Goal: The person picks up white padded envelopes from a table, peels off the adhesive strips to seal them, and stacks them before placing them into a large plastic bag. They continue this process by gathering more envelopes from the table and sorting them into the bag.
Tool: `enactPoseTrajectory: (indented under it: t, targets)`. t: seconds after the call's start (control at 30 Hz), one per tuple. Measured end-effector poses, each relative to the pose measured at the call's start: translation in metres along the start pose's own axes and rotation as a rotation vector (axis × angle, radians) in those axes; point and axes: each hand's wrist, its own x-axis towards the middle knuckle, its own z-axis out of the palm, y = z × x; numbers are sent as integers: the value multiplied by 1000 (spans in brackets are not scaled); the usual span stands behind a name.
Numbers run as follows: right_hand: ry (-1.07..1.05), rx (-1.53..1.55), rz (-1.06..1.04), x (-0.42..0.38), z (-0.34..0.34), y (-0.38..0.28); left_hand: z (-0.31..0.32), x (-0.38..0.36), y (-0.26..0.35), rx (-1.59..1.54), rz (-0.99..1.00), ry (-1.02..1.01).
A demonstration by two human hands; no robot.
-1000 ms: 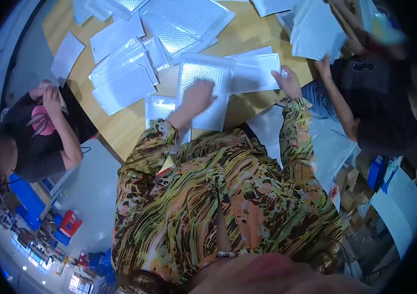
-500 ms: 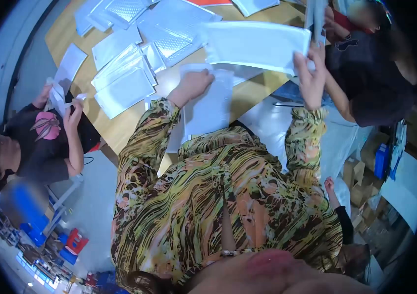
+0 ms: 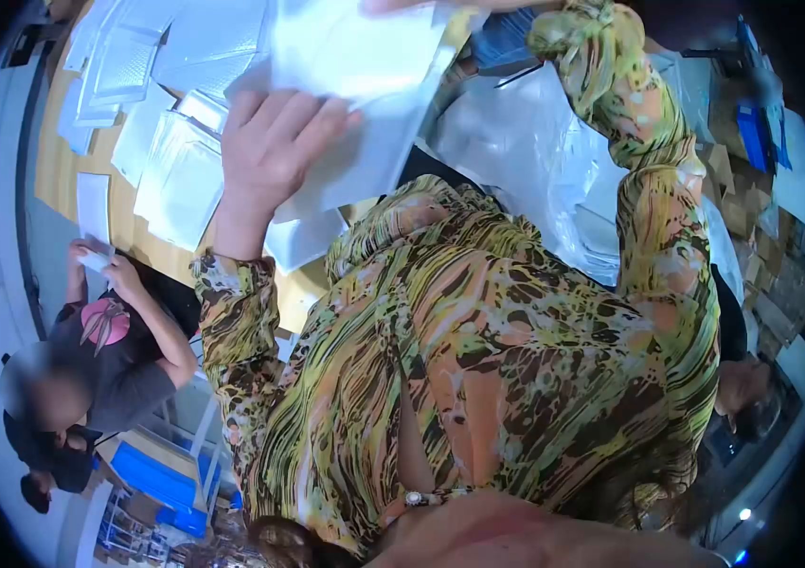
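My left hand (image 3: 275,142) is closed, fingers bent and thumb out to the right, at the lower left edge of white padded envelopes (image 3: 360,57). A greyish sheet or envelope (image 3: 350,170) shows below the bright white one. My right hand (image 3: 431,5) reaches across the top of the bright envelope; it is cut off by the frame's top edge and smeared, so its fingers cannot be made out. Left of my left hand, several white padded envelopes (image 3: 175,180) overlap on the table, some with bubble texture.
The wooden table (image 3: 57,189) runs along the left. Across its corner, a person (image 3: 128,331) in a dark shirt handles a small white piece. Clear plastic wrapping (image 3: 526,142) lies at the right, with cardboard boxes (image 3: 772,256) beyond. Another person's head (image 3: 748,393) shows lower right.
The view has swung round. My right hand brought the white envelope left, over my left side, and is now at the top edge. My left hand's fingers have loosened from a tight fist.
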Motion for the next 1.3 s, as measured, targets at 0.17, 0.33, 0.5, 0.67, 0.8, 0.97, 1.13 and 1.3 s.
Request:
enactPoseTrajectory:
  t: [0.17, 0.33, 0.5, 0.67, 0.8, 0.97, 1.13, 1.3]
  targets:
    - [-28, -411, 6, 5, 52, -23, -12, 33, 13, -111, 13, 309]
    - [-460, -100, 140, 64, 13, -42, -49, 32, 13, -2, -415, 149]
    - [-493, 26, 4, 99, 33, 19, -18, -11, -4, 184, -926, 514]
    - [-352, -119, -164, 128, 60, 29, -6, -61, -8, -1157, -1586, 488]
    - [236, -417, -242, 147, 96, -9, -4, -74, -18, -1066, -1521, 542]
    - [164, -518, -263, 164, 120, -39, -3, -69, -16, -675, -1313, 461]
    - [410, -287, -374, 173, 108, -11, -15, -77, -20, -704, -1391, 450]
    - [537, 1197, 66, 164, 23, 65, -26, -102, -20, -883, -1475, 673]
